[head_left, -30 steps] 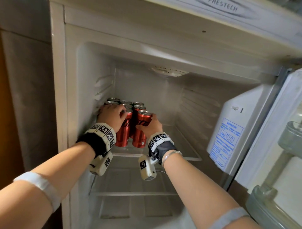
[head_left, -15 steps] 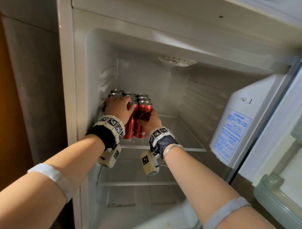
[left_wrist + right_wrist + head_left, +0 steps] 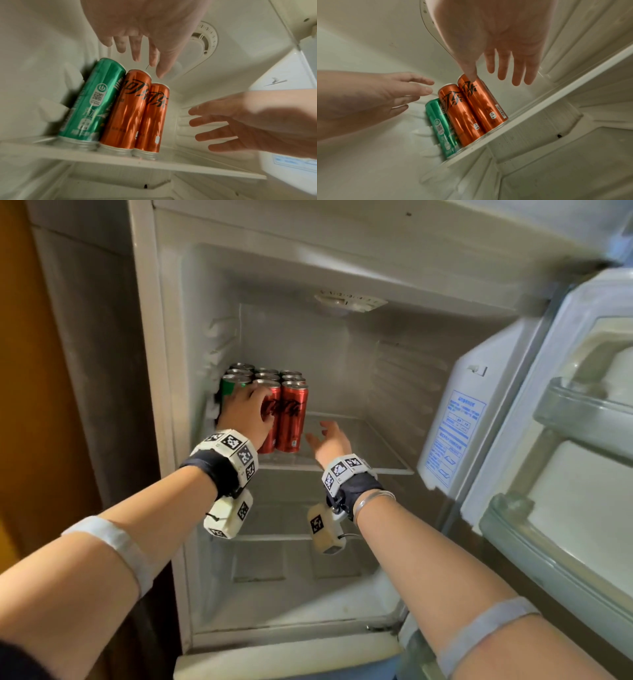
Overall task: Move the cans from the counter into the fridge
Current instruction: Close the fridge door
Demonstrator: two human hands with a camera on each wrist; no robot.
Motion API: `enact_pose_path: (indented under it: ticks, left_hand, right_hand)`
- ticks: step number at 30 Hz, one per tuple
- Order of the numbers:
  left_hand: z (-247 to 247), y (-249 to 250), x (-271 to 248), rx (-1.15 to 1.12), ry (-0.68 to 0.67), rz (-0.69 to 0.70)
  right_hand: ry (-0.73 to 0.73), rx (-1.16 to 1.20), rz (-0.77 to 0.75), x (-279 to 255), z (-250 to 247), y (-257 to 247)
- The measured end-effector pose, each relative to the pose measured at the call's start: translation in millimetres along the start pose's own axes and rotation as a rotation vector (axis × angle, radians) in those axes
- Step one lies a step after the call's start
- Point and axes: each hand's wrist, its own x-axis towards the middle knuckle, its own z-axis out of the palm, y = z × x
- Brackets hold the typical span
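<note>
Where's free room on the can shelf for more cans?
Bare glass shelf right of the cans, out to the ribbed right wall and back wall. Left side is packed: three rows of cans against the left wall, left hand in front.

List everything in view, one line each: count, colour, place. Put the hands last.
red cans: two in the front row, red, upright on the upper shelf.
green can: one, green, front left, by the fridge's left wall.
cans behind: six silver tops in two rows; body colours hidden.
shelf: one, clear, upper part of the fridge; its right part is bare.
dial: one, white, numbered, on the fridge ceiling.
door: one, white, swung open at right.
left hand: fingers spread, in front of the cans, holding nothing.
right hand: fingers spread, right of the cans, holding nothing.
</note>
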Motion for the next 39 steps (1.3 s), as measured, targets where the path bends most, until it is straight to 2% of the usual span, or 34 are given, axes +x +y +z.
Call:
enact_pose_path:
  ticks: [5,12,20,28,33,39]
  left_hand:
    - [-15.5,17.1,-63.9,-0.001,-0.057,-0.088]
    - [-29.8,43.5,-165.9,0.062,-0.205,-0.183]
    - [-51.3,79.0,-252.7,0.043,-0.298,-0.159]
    - [-69.9,114.8,-343.1,-0.034,-0.376,-0.08]
    - [-76.2,138.6,-392.5,-0.067,-0.442,-0.049]
    - [-80.3,173.6,-420.2,-0.101,-0.438,-0.019]
  right_hand:
    - [-0.035,-0.051,-0.037,-55.1,-19.0,13.2]
    - [-0.095,-0.027,-0.079,-145.5,-43.4,35.6]
    - [-0.05,-0.063,-0.042,-235.1,-79.8,56.7]
    - [0.087,-0.135,-0.034,-353.8,-131.5,62.2]
    - [0.196,-0.277,-0.028,-428.2,-186.6,73.8]
    - [0.542,-0.45,0.072,-481.5,-292.2,98.4]
